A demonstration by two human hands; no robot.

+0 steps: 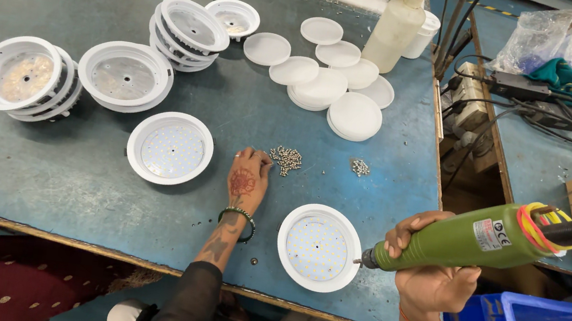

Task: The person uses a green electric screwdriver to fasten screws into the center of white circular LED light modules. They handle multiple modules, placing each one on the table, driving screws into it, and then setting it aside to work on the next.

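Worktop: grey-blue, scuffed, wooden lip along the near edge. Toward the far-left corner, stacks of white round lamp housings, hollow side up. Toward the far-right corner, loose flat white round diffuser discs beside a cream plastic squeeze bottle.

Green cylindrical electric screwdriver, cable trailing off to the right, gripped by the right hand, which is closed around the barrel, bit aimed at the rim of a white round LED panel lamp near the near-right corner. A second lamp of the same kind lies left of it, mid-worktop, untouched.

Left hand flat on the worktop, fingers loosely spread, holding nothing, fingertips just beside a small heap of silver screws; a smaller heap lies further right.

Judgement: lamp looks light and stiff, thin plastic rim; likely to slide on the worktop unless steadied at the rim, away from the LED face. Screws tiny, prone to scatter; pick singly by pinch.
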